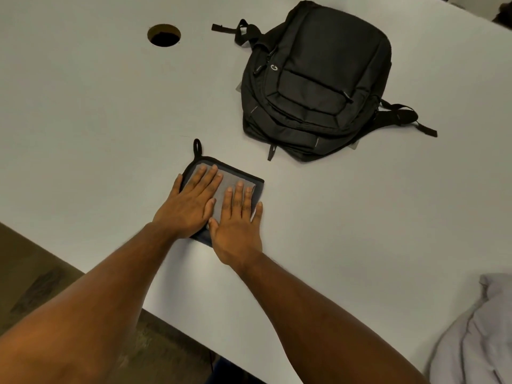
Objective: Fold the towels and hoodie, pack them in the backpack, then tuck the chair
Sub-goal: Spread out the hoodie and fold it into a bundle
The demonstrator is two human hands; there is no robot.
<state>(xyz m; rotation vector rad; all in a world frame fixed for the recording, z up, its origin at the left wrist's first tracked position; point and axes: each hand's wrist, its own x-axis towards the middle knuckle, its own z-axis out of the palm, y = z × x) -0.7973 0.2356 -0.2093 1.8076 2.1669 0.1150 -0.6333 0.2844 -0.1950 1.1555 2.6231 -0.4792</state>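
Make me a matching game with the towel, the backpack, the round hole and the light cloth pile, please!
Things:
1. folded towel
2. backpack
3. round hole
4. light cloth pile

Where or how:
A. at the bottom right corner of the picture
B. black, lying flat with straps sticking out
C. under both flat hands
D. cut in the table, far left of the backpack

Pairs: 1-C, 2-B, 3-D, 4-A

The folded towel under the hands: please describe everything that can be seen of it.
The towel is small, grey, soft-looking cloth with dark edging and a black hanging loop at its far corner. It lies folded into a flat square on the white table, near its front edge. The left hand and right hand press flat on it.
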